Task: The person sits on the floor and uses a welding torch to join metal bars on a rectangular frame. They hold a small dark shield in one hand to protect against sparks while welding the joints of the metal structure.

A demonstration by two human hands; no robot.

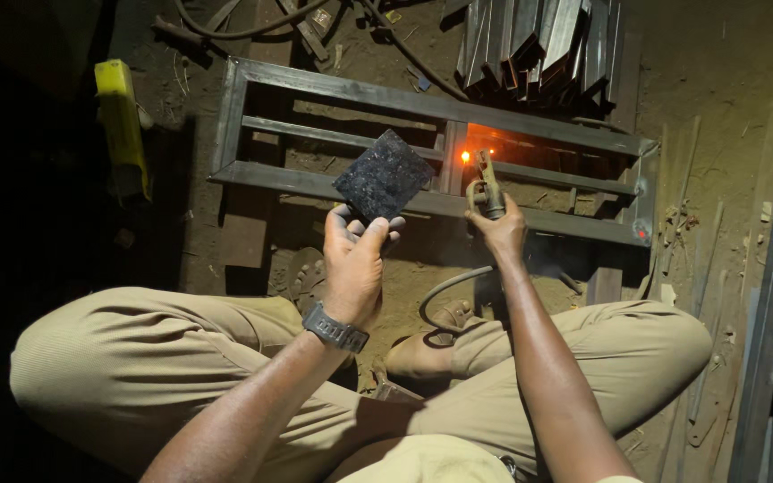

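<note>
The left hand (353, 264) holds up a dark square plate of glass (383, 175), pinched at its lower corner between thumb and fingertips, the rest of it standing free above the steel frame (351, 91) that lies on the dirt floor. The right hand (500, 228) is wrapped tight round the handle of a welding electrode holder (486, 190), its jaws pointing down at a glowing orange spot (465, 156) where a crossbar meets the frame's upright; a cable (440, 291) loops away from it between the knees.

The glass looks thin, stiff and brittle (a sooty, dull surface, probably not slippery), so it is best held by an edge or corner as here, with a light pinch and no bending. The holder is likely heavier and warm near its nose; the handle is the place to grasp. A stack of steel angle sections (539, 40) lies beyond the frame, and a yellow object (121, 121) rests at the left
</note>
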